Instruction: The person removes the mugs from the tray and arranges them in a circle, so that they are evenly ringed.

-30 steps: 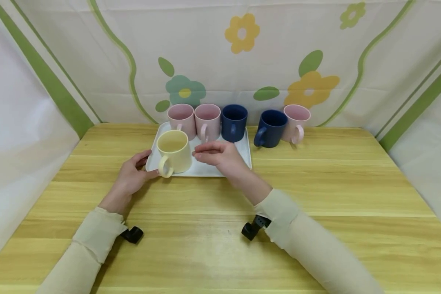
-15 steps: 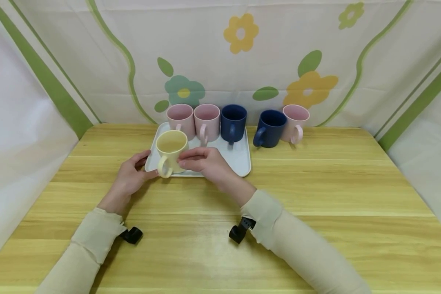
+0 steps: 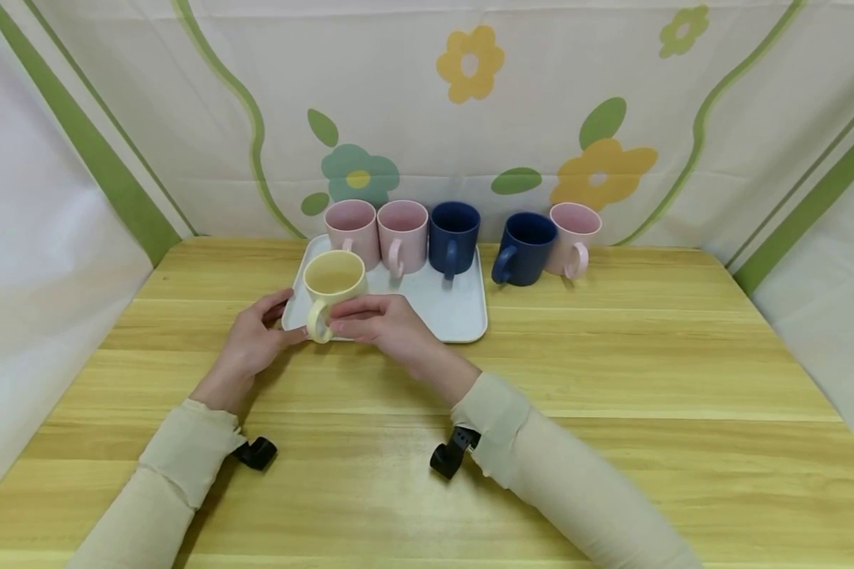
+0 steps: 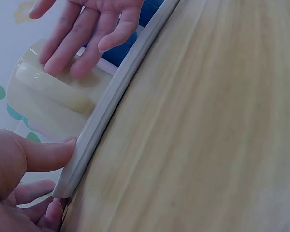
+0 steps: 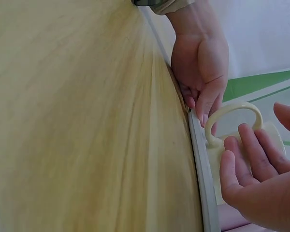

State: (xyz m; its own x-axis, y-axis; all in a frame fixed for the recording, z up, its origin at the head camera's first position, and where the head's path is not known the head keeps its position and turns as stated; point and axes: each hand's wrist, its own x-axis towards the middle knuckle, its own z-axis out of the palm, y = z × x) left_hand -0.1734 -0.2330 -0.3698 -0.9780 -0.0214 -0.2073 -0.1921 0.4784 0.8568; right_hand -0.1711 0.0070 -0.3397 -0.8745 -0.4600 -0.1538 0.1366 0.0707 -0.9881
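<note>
A pale yellow mug (image 3: 336,278) stands upright at the front left of the white tray (image 3: 444,308), its handle (image 5: 233,110) facing the front. My left hand (image 3: 249,341) grips the tray's front left corner. The left wrist view has its thumb on the rim and fingers under the edge. My right hand (image 3: 393,325) lies against the front of the yellow mug beside the handle, fingers extended and touching its side. Behind, along the tray's back, stand two pink mugs (image 3: 352,231) and a dark blue mug (image 3: 454,241), handles forward.
To the right of the tray, on the wooden table (image 3: 655,356), are another dark blue mug (image 3: 525,253) and a pink mug (image 3: 572,237) close together. A white curtain (image 3: 413,103) with flower prints hangs behind the table.
My right hand has moved left across the tray front, from beside the yellow mug to its front near the handle. My left hand stays on the tray corner. The mugs look unmoved.
</note>
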